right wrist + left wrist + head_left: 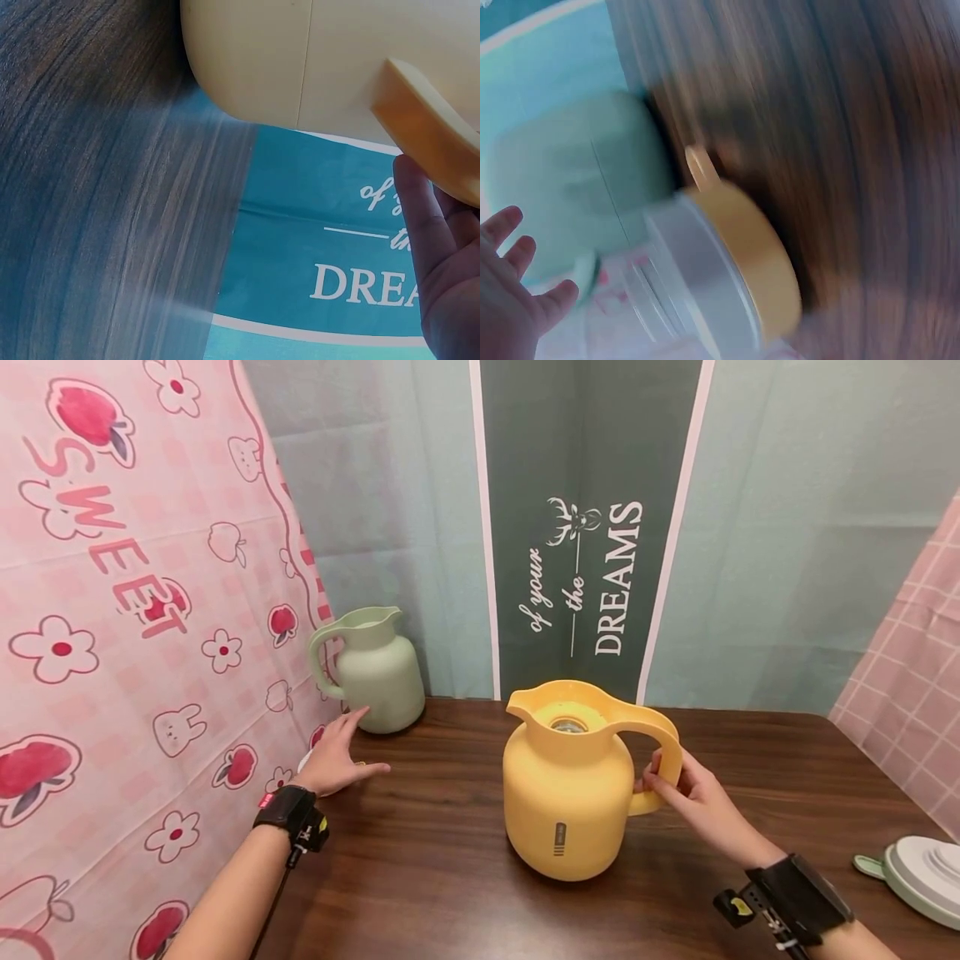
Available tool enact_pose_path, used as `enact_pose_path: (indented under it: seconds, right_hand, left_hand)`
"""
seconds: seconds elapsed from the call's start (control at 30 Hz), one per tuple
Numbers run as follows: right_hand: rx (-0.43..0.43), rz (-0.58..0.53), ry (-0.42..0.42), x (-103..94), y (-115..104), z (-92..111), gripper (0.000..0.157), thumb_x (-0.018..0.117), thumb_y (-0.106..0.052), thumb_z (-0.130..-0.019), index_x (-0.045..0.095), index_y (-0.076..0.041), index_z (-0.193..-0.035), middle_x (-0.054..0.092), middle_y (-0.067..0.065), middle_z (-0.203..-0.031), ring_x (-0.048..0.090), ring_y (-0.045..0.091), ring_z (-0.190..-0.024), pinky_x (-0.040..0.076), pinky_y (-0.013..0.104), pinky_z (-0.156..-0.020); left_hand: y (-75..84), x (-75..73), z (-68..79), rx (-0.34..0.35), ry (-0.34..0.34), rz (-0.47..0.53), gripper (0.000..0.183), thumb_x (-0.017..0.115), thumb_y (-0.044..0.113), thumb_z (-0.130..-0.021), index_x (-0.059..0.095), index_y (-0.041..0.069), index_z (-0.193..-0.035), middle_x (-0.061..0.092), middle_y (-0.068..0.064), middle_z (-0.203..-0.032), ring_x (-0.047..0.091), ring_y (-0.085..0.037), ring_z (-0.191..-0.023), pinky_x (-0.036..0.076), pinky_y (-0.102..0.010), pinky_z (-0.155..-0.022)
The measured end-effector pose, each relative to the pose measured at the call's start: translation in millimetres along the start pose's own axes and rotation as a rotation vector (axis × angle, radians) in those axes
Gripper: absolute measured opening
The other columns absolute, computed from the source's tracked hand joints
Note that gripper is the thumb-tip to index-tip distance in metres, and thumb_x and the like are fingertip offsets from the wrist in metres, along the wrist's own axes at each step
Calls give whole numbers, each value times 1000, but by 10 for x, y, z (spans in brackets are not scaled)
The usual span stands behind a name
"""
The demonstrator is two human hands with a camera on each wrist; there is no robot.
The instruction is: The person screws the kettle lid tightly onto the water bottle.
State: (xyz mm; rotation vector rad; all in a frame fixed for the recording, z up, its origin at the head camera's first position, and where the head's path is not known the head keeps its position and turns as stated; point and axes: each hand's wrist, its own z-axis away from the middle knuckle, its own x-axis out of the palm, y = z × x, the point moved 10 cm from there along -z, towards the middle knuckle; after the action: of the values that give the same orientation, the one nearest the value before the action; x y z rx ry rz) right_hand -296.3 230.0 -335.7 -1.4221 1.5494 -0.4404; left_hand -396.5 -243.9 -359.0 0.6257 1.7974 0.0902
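Observation:
A yellow thermos jug [566, 802] stands lidless on the table, its spout pointing left. My right hand [697, 797] holds its handle [667, 760], with the thumb on the near side; the right wrist view shows fingers [416, 202] against that handle. My left hand [333, 760] is spread with nothing in it. Below it, mostly hidden in the head view, lies a white lid with a yellow rim [754, 262] and a small tab. Behind the left hand stands a green thermos jug [382, 677], also lidless, its handle to the left.
At the right edge of the wooden table [450, 877] lies a white and green lid [926, 877] with a tab. A pink printed cloth [150, 693] hangs along the left side. A grey-green curtain [397, 485] closes off the back.

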Motion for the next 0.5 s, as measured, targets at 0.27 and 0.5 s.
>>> enact_pose_path:
  seconds: [0.27, 0.5]
  right_hand:
    - [-11, 33, 19, 25, -12, 11, 15, 48, 4, -96, 41, 4, -109, 52, 10, -90, 62, 15, -84, 54, 24, -71]
    - [-22, 47, 22, 47, -17, 11, 15, 47, 4, -97, 39, 5, -109, 50, 10, -90, 60, 14, -84, 53, 23, -72]
  left_hand:
    - [-429, -37, 42, -91, -10, -29, 107, 79, 51, -69, 24, 6, -149, 30, -29, -141, 27, -46, -130, 28, -63, -99]
    - [-641, 28, 156, -134, -23, -79, 111, 79, 55, -66, 25, 2, -147, 34, -35, -137, 35, -52, -122, 32, -63, -96]
